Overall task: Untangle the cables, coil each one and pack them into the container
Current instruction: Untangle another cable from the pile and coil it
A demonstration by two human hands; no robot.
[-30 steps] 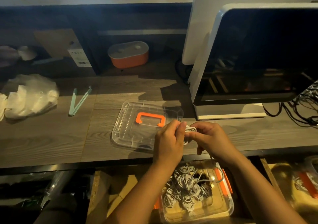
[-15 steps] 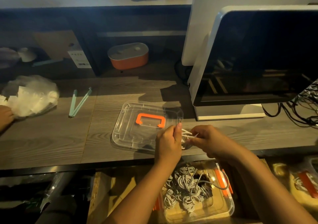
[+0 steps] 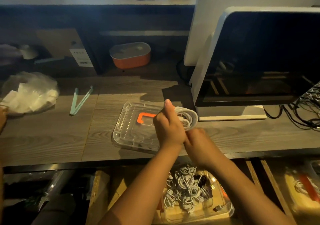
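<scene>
The white cable (image 3: 189, 119) reads differently on my head view than it did half a second back. Then it was a small flattened bundle pinched between both hands with loose strands poking out. Now it stands as a round, multi-turn coil lifted above the desk (image 3: 52, 138), just over the right end of the clear lid (image 3: 128, 131). I take that to mean the winding of this one is about done. What's left is securing the tail and dropping it into the open container (image 3: 226, 207) below the desk edge, where a heap of other coils (image 3: 185, 190) already lies.

The left hand (image 3: 168, 128) has risen with it, thumb pointing up and fingers curled round the coil's near side. The right hand (image 3: 197, 138) has dropped under the coil and tucked against the left wrist. It is blurred and half hidden, so I can't tell whether it grips anything.
</scene>
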